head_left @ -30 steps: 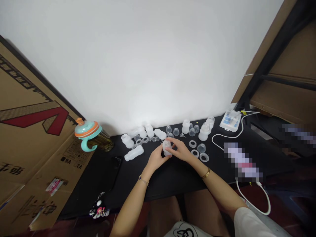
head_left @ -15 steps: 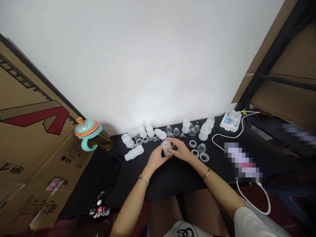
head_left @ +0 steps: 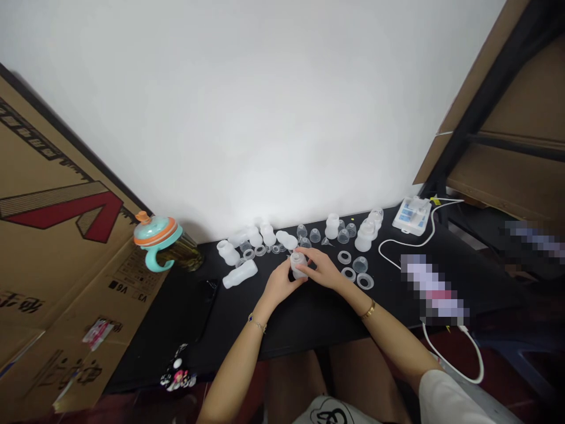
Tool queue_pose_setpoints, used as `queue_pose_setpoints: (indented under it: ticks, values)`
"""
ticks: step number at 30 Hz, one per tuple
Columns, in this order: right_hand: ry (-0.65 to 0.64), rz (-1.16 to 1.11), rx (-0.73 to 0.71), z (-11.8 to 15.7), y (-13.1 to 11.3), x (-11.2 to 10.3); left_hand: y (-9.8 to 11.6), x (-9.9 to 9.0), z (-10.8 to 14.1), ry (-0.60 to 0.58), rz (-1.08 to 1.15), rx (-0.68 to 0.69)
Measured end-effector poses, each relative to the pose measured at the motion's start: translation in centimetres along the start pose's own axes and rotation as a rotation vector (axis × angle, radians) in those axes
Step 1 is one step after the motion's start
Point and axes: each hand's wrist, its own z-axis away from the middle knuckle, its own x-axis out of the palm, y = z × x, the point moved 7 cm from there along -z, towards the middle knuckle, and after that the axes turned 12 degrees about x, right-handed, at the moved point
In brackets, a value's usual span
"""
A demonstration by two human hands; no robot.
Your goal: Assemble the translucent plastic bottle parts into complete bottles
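Observation:
A small white bottle (head_left: 298, 266) stands between my hands, its opening facing up. My left hand (head_left: 279, 284) grips its left side, and my right hand (head_left: 324, 268) has its fingers closed round the right side. Just behind lies a white bottle (head_left: 287, 239) on its side. Several clear domed caps (head_left: 315, 235) and another white bottle (head_left: 332, 226) are farther back. To the right are translucent rings (head_left: 365, 281), a clear dome (head_left: 360, 264) and a bottle with a top on it (head_left: 365, 235). On the left, a white bottle (head_left: 241, 274) lies flat.
A jug with a turquoise handle (head_left: 159, 241) is at the left, by a large cardboard box (head_left: 57, 235). A dark phone-like slab (head_left: 205, 303) lies on the black table (head_left: 309, 330). A white power strip (head_left: 412, 216) and cable (head_left: 435, 221) are at the right.

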Motion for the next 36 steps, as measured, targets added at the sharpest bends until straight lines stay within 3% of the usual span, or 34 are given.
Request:
queue_pose_setpoints:
  ticks: [36]
  values:
    - [0.005, -0.07, 0.058, -0.1, 0.8, 0.1, 0.6, -0.3, -0.2, 0.044, 0.06, -0.001]
